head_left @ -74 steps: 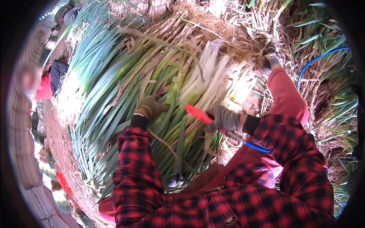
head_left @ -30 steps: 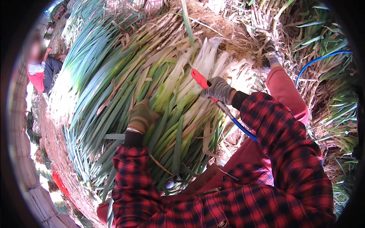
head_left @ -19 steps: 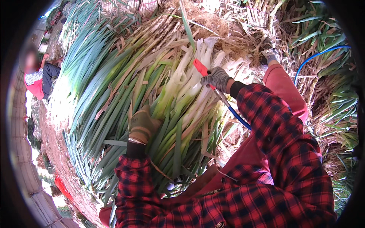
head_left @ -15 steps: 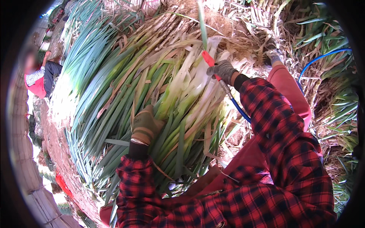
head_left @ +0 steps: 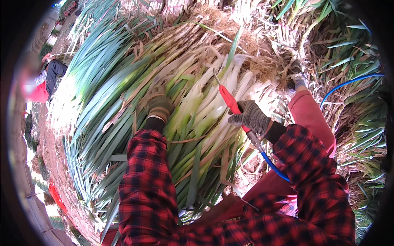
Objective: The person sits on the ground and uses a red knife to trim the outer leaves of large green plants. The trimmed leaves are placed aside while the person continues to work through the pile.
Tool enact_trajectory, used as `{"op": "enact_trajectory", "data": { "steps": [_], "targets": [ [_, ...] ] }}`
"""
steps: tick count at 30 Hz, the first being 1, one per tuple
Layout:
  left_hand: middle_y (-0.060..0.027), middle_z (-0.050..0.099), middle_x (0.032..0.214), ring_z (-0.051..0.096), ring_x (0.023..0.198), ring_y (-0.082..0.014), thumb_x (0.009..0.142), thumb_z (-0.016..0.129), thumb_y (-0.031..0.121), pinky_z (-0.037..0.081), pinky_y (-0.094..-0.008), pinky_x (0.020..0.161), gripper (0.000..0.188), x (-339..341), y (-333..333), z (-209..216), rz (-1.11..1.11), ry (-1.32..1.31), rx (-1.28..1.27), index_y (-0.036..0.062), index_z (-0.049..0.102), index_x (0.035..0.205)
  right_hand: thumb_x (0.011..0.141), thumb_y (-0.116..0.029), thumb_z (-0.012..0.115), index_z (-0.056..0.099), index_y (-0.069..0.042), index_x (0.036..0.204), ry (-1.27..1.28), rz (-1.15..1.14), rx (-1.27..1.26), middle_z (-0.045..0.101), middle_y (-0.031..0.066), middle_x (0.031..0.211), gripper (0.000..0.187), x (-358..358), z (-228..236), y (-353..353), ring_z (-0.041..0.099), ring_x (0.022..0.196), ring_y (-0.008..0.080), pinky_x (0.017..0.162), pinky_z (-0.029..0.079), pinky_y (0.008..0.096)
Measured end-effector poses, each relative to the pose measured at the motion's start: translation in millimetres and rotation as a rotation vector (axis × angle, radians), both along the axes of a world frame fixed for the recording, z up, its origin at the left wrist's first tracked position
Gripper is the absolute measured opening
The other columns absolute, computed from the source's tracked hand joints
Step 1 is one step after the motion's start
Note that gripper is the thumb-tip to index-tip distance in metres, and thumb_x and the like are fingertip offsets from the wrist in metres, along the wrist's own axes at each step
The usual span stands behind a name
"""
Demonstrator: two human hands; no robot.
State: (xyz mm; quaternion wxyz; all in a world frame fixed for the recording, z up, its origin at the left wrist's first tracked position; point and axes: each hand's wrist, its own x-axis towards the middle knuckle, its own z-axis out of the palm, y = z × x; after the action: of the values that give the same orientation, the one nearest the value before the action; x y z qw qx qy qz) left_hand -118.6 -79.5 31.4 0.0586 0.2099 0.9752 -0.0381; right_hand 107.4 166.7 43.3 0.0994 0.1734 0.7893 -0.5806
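Observation:
My right hand, in a grey striped glove, is closed around a red air blow gun. Its thin metal nozzle points up and left over the pale stalks, and a blue hose runs from its lower end. A large heap of long green onions lies in front of me, white stems and roots to the upper right, green leaves to the lower left. My left hand, in a brown-green glove, is closed on leaves in the middle of the heap; its fingertips are partly hidden among them.
Another person sits at the far left. More green onions lie along the right side. My leg in red trousers stretches beside the roots. A red strip lies on the ground at lower left.
My left hand has moved farther up the heap. My right hand has come down and slightly right with the blow gun, whose nozzle now shows clear of the long green leaf.

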Motion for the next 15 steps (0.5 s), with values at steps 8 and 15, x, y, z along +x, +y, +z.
{"op": "enact_trajectory", "data": {
  "steps": [8,15],
  "targets": [
    [-0.0184,0.069,0.114,0.066,0.105,-0.0328,0.077,0.073,0.039,0.049,-0.0438,0.095,0.054,3,-6,41,-0.161,-0.2,-0.105,0.0129,0.065,0.123,0.071,-0.021,0.079,0.067,0.003,0.086,-0.078,-0.103,-0.126,0.068,0.009,0.074,0.031,7,-8,10,0.063,0.065,0.0154,0.063,0.051,0.0315],
    [-0.023,0.07,0.097,0.066,0.098,-0.0404,0.086,0.065,0.045,0.05,-0.0428,0.088,0.048,37,-69,26,-0.182,-0.383,0.188,0.005,0.07,0.112,0.068,-0.036,0.078,0.07,0.001,0.088,0.036,0.052,0.038,0.066,0.0126,0.07,0.043,21,-4,-19,0.065,0.067,0.0182,0.066,0.052,0.0359]
  ]
}}
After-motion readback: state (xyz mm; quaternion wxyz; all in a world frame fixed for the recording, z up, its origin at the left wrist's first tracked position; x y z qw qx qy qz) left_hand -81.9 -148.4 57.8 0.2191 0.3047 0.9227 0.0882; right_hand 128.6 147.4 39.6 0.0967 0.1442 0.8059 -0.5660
